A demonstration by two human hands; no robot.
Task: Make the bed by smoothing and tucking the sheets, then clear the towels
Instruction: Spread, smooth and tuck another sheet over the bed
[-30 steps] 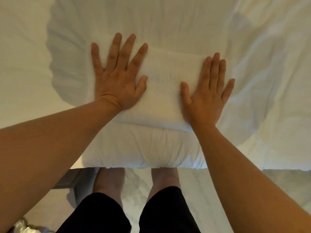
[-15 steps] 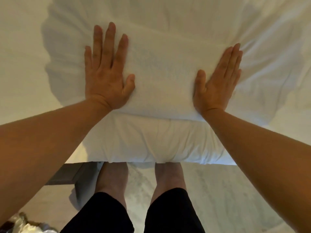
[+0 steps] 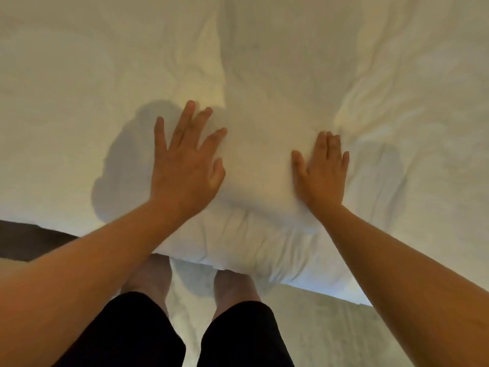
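Both flat, spread: left hand (image 3: 185,168) and right hand (image 3: 324,172) flank the towel (image 3: 260,165).

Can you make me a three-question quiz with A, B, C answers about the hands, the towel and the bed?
1. Where does the folded towel lie?
A. on the floor
B. on the bed, near its edge
C. over an arm

2. What colour is the towel?
A. white
B. blue
C. red

3. How are the left hand and right hand?
A. in fists
B. pinching cloth
C. flat, fingers straight

Answers: 1 B, it rests on the cover by the near edge. 2 A, it is as white as the bedding. 3 C, both palms press down at the towel's ends.
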